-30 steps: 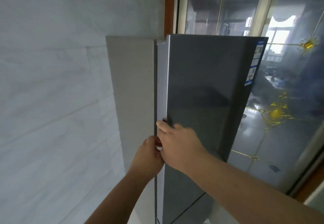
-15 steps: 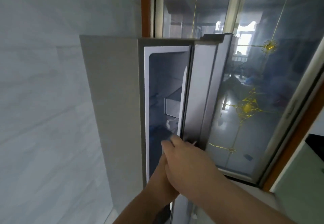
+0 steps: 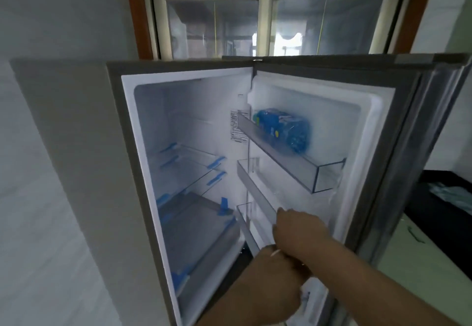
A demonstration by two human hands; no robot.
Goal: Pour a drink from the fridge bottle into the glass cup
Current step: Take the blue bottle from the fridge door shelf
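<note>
On the top door shelf point(image 3: 293, 162) of the open fridge point(image 3: 115, 147), the blue bottle point(image 3: 283, 129) is lying sideways, while lower down both hands are reaching in, the right hand point(image 3: 298, 231) empty with fingers loosely out, the left hand point(image 3: 275, 272) too blurred to tell.

blue plastic-wrapped bottle point(image 3: 283, 129) lies in top clear door shelf point(image 3: 301, 172) | open steel fridge door point(image 3: 398, 147) right of white fridge cavity point(image 3: 189, 147) | my hands below the shelves

A home kitchen: open fridge point(image 3: 194, 147), dark counter point(image 3: 444, 213), glazed doors point(image 3: 268, 27).
</note>
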